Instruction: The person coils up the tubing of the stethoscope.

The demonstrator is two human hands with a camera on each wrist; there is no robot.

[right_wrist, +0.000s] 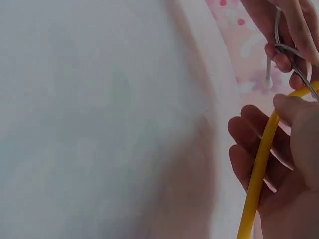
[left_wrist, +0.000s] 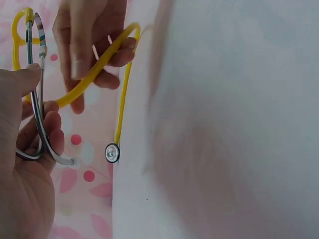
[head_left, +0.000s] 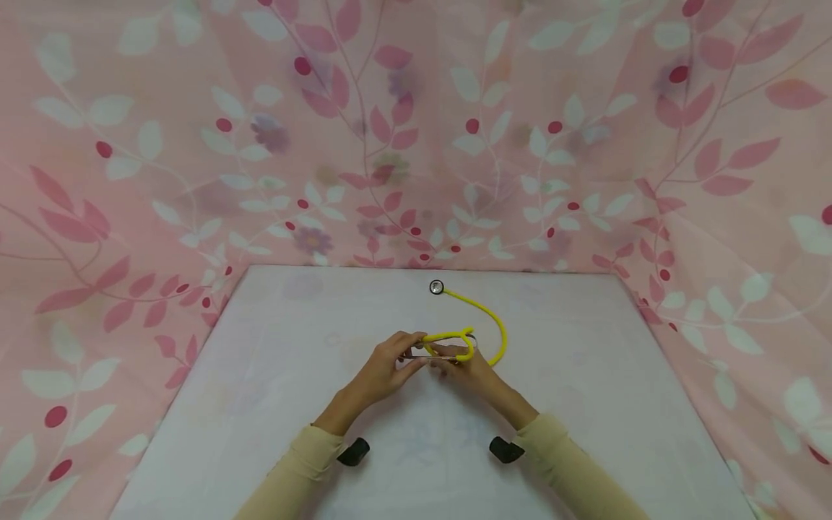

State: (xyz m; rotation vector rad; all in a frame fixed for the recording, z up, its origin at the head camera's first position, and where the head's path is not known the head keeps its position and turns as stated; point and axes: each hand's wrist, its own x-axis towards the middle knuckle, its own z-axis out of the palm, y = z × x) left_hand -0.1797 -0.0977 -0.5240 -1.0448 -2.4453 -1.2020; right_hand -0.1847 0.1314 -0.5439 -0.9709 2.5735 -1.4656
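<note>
A stethoscope with yellow tubing (head_left: pixel 500 325) is held over the table by both hands. My left hand (head_left: pixel 385 365) grips its metal ear tubes (left_wrist: pixel 37 112) between thumb and fingers. My right hand (head_left: pixel 479 370) is close beside it, with the yellow tube lying across the palm and fingers and the thumb over it, as the right wrist view shows. From there the tubing curves away to the round chestpiece (head_left: pixel 436 287), which lies near the table's far edge. One pale ear tip (right_wrist: pixel 268 82) shows below the left fingers in the right wrist view.
A white-covered table (head_left: pixel 260 426) spreads under the hands. Pink leaf-patterned cloth (head_left: pixel 416 130) hangs behind it and at both sides. Small black pieces (head_left: pixel 354 452) sit at the cuffs of both light sleeves (head_left: pixel 292 462).
</note>
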